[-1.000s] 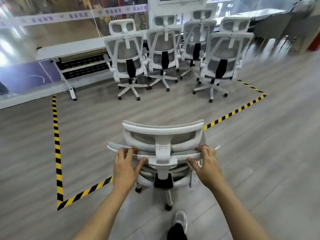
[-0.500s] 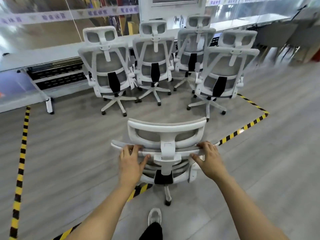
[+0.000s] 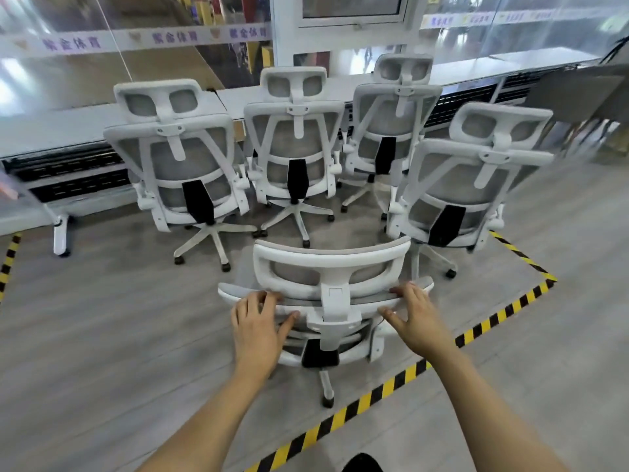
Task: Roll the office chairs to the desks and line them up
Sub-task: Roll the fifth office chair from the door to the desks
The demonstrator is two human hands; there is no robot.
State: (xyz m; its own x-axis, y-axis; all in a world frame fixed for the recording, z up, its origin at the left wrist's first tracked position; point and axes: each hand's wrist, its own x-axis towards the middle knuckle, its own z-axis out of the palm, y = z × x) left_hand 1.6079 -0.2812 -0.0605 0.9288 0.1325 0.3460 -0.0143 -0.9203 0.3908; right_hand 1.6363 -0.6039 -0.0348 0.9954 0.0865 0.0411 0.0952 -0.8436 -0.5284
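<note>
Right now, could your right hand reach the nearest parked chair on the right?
Probably, once it lets go: the right hand grips the top rail of the pushed chair, and nothing stands between it and the parked chair just beyond.

Bright, even daylight floods in through the glass wall [image 3: 68,73] at 12 o'clock, which shows white glare and washed-out reflections at 10 and 2 o'clock. The white table [image 3: 51,127] below it is nearly blown out. Shadows are soft and faint, pooling under the row of chairs [image 3: 296,148] on the floor [image 3: 102,335]. The wide lens bows the striped tape [image 3: 374,393] and tips the outer chairs outward. Smear blurs the dark furniture [image 3: 578,93] at 2 o'clock and streaks the floor at 9. The left hand [image 3: 258,328], the right hand [image 3: 413,318] and the near chair [image 3: 330,264] they grip look fairly sharp.
</note>
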